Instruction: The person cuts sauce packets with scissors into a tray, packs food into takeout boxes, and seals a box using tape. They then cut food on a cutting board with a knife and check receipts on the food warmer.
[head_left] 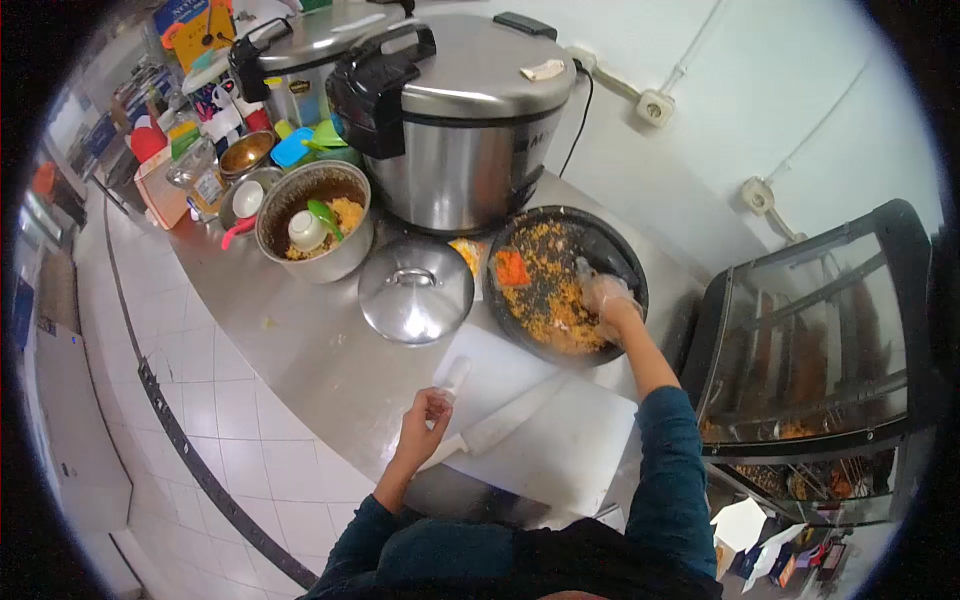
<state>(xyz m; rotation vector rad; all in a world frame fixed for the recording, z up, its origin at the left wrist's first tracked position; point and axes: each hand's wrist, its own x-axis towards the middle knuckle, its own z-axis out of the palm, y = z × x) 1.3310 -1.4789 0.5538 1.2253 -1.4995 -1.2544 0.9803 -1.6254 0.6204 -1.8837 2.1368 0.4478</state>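
My right hand (608,300), in a clear plastic glove, reaches into a round black pan (645,270) with orange-brown crumbs (545,315). What its fingers hold, if anything, is hidden. An orange-red piece (511,268) lies on the pan's left side. My left hand (430,408) is closed, its fingertips pinching something clear and thin (456,376) over the white cutting board's left edge (590,450). On that board rests a large knife (515,415), its handle toward my body.
A metal lid (415,290) sits left of the pan, beside a pot (345,262) holding crumbs, a white cup and a green spoon. Two large steel cookers (460,170) (300,95) stand behind. A glass display case (810,340) is at the right.
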